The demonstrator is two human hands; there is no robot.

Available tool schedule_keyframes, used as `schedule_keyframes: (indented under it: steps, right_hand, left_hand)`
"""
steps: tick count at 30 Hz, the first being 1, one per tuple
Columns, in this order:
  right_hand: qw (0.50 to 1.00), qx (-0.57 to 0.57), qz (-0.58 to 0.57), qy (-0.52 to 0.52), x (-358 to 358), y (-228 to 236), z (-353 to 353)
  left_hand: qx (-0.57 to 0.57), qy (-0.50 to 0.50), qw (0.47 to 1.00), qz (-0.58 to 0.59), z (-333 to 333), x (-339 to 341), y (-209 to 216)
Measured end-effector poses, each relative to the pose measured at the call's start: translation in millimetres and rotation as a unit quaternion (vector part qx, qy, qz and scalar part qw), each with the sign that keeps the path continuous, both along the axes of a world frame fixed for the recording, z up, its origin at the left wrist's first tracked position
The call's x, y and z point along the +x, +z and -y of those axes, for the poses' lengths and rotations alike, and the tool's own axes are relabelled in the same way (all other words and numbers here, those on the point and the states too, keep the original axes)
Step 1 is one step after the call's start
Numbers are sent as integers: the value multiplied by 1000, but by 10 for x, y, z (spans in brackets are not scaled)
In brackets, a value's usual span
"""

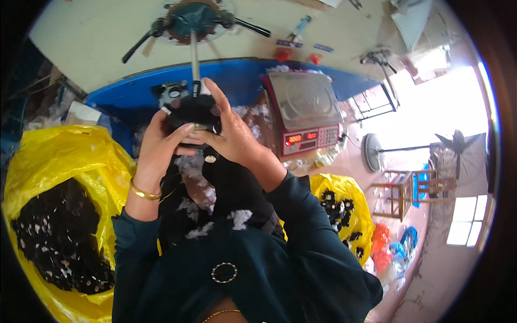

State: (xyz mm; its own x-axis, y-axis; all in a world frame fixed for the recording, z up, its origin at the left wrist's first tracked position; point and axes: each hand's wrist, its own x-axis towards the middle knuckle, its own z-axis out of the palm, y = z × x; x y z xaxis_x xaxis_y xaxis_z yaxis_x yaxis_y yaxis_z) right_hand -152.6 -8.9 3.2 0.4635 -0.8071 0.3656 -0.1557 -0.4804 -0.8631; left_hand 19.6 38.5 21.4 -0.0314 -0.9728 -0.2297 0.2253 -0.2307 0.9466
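Observation:
Both of my hands are wrapped round a small black plush piece [191,112] at the end of a metal tube [195,64]. My left hand [159,141] grips its left side, and my right hand [232,132] closes on its right side with the thumb pressed near the lower edge. The tube's dark tip meets the top of the piece; how far it goes in is hidden. White fluff [240,218] lies over my dark clothes and lap below the hands.
A yellow bag [32,156] of black pieces stands at left, another yellow bag [364,207] at right. A red scale [309,141] with a metal pan sits right of my hands. Beyond are a blue-edged machine panel [242,78], a fan [372,152] and a wooden chair [396,195].

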Motion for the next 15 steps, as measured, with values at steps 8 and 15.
schedule_keyframes:
  steps: [8, 15]
  right_hand:
    - [924, 270, -86, -258, -2306, -893, 1090]
    - [821, 354, -191, -405, -3080, -772, 1156]
  left_hand:
    - [42, -2, 999, 32, -298, 376, -305]
    - [44, 2, 998, 55, -527, 485, -409]
